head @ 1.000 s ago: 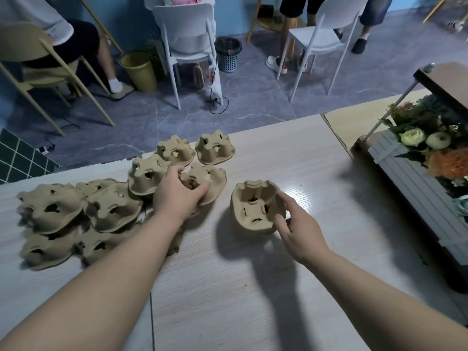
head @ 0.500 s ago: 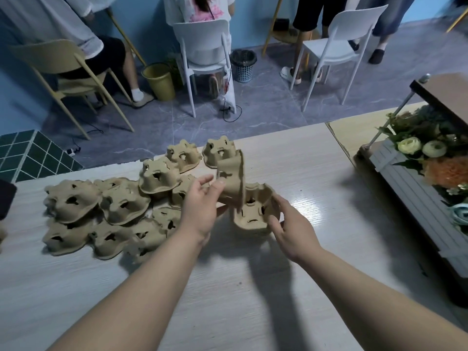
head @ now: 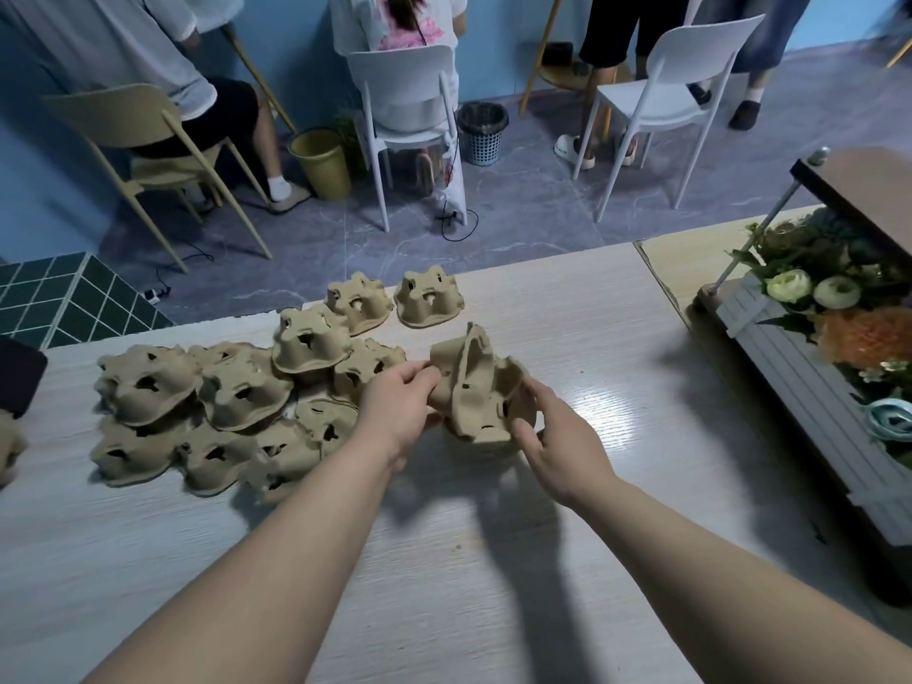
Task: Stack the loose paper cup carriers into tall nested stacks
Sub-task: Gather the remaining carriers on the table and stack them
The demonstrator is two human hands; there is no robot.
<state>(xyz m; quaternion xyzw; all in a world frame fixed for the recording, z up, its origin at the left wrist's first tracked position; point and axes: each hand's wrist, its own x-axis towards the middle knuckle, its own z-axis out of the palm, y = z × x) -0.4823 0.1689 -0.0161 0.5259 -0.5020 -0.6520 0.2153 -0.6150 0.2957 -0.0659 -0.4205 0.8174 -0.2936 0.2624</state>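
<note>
Head view, left hand [head: 400, 410] hiding carrier [head: 475, 383] edge

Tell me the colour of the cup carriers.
Light tan-brown cup carriers, plain pulp, seen in the head view.

Tan carriers [head: 237, 387] are seen at centre left on a pale wood-grain table [head: 444, 560]. Dark green tiles [head: 64, 298] with a pale grid are shown at left.

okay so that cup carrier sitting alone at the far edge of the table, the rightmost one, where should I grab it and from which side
Take the far right carrier from above, fingers over its domed top and pinching two opposite side walls. It sits upside down, flared rim flat on the table, so the rim gives no purchase. Its right side is free, so the right hand probably has the clearer approach.
</note>
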